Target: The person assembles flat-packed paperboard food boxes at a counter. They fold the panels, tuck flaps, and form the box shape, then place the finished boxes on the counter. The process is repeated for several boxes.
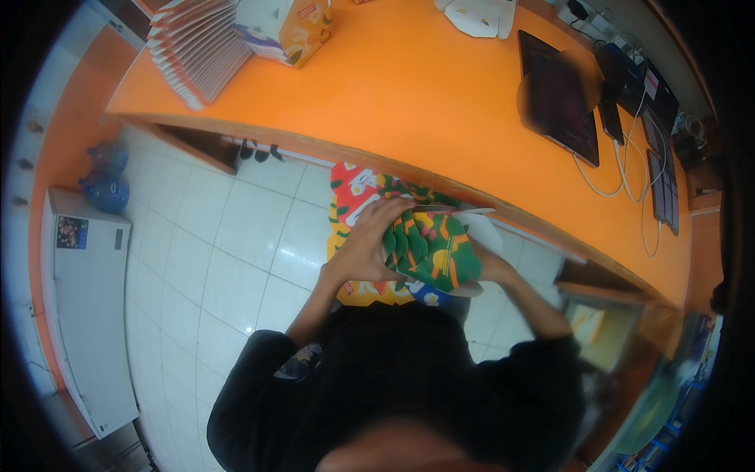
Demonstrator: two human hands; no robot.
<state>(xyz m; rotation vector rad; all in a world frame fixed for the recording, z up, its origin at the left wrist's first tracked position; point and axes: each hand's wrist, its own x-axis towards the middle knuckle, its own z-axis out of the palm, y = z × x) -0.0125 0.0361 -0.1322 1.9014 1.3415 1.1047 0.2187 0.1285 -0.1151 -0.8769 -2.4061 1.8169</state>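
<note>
A stack of green printed cardboard cartons (440, 252) with scalloped edges and a red and yellow pattern is between my hands, in front of the table edge. My left hand (370, 240) grips its left side, fingers over the top and thumb below. At the right side my right hand (491, 266) holds the carton stack; its fingers are hidden behind the cardboard. White inner flaps (485, 234) stick out beside that hand. Beneath, on my lap, lie more flat printed cartons (346, 189) in red, yellow and blue.
The orange table (393, 86) spans the front. On it are a fanned stack of folded cartons (193, 59), a formed carton box (287, 31), a white cardboard piece (480, 16), a tablet (558, 98) and phones with cables (661, 181). A white freezer (90, 307) stands at left.
</note>
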